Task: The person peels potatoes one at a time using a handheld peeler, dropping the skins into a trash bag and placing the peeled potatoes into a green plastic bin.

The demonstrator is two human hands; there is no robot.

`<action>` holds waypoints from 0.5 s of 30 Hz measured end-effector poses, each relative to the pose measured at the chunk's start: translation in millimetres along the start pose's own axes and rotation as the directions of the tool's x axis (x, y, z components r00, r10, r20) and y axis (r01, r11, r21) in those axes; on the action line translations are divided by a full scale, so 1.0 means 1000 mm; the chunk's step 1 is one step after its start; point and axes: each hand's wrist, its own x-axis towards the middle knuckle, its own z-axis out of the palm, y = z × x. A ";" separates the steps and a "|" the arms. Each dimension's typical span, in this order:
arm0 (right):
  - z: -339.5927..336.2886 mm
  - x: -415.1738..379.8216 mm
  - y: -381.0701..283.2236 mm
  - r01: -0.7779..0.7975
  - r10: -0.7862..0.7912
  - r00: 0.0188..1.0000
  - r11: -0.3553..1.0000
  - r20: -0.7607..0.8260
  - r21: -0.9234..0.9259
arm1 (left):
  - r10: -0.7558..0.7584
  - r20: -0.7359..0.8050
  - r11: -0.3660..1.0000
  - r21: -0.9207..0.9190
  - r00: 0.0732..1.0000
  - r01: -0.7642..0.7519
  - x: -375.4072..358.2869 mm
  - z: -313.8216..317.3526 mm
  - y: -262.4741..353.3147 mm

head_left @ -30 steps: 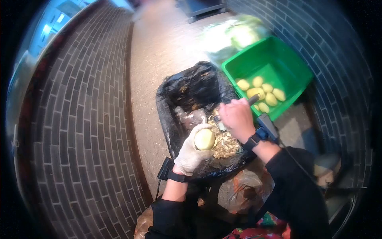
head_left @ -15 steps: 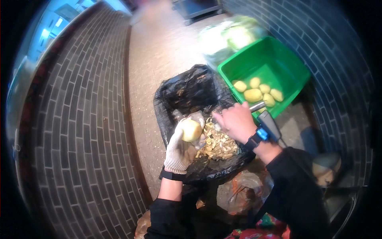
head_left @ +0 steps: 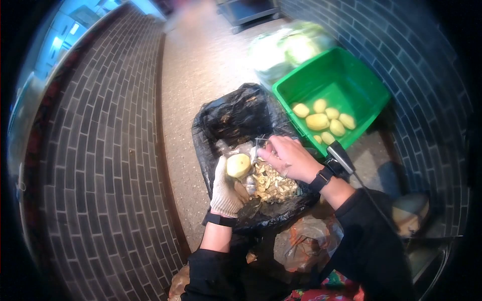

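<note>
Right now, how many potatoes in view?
9 visible: one potato in the gloved left hand; eight clustered in the green tub, counting the small one near its wall. More may be hidden.

Brick walls [head_left: 110, 150] w/ speckled flr [head_left: 188, 75]

gloved left hand [head_left: 227, 189] around a peeled potato [head_left: 238, 165], above a black-lined bin [head_left: 205, 131]
</note>
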 end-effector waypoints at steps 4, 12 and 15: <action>0.003 -0.002 -0.009 0.159 -0.147 0.982 0.982 -0.115 0.106 | -0.019 0.134 1.000 0.016 0.991 0.017 0.017 -0.030 -0.007; 0.021 -0.010 -0.023 0.189 -0.265 0.901 0.952 -0.342 -0.239 | 0.112 0.022 0.982 0.152 0.993 -0.114 0.031 -0.037 -0.038; 0.022 -0.010 -0.025 0.137 -0.217 0.914 0.960 -0.341 -0.245 | 0.186 0.010 0.965 0.187 0.983 -0.184 0.027 -0.029 -0.039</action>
